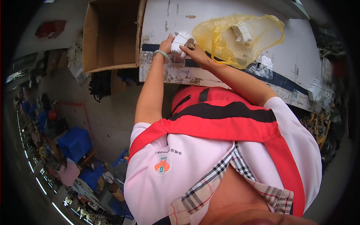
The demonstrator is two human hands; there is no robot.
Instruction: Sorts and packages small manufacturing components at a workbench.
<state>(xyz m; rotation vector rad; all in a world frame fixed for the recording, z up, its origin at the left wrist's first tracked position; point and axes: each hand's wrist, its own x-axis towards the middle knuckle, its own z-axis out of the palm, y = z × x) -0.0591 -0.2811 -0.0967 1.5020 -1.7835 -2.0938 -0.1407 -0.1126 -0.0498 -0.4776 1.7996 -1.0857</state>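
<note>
A white bundle with jagged edges [180, 40], perhaps stacked paper or card pieces, is held between my hands just above the worktable [165, 22]. My left hand [166, 45] grips its left side, with a pale bangle [162, 54] around the wrist. On the right side, my right hand [197, 53] pinches the bundle near its lower corner, thumb on top. A greyish curved part shows beside the right fingers; I cannot tell what it is. Right of the hands lies a translucent yellow plastic bag [221, 41], spread open, with a similar white bundle [243, 33] on or inside it.
An open cardboard box [112, 62] stands against the table's left side. Clear crumpled plastic [263, 67] lies near the front edge, right of my right forearm. More white pieces [316, 90] sit at the far right corner. Blue crates [75, 144] stand on the floor at left.
</note>
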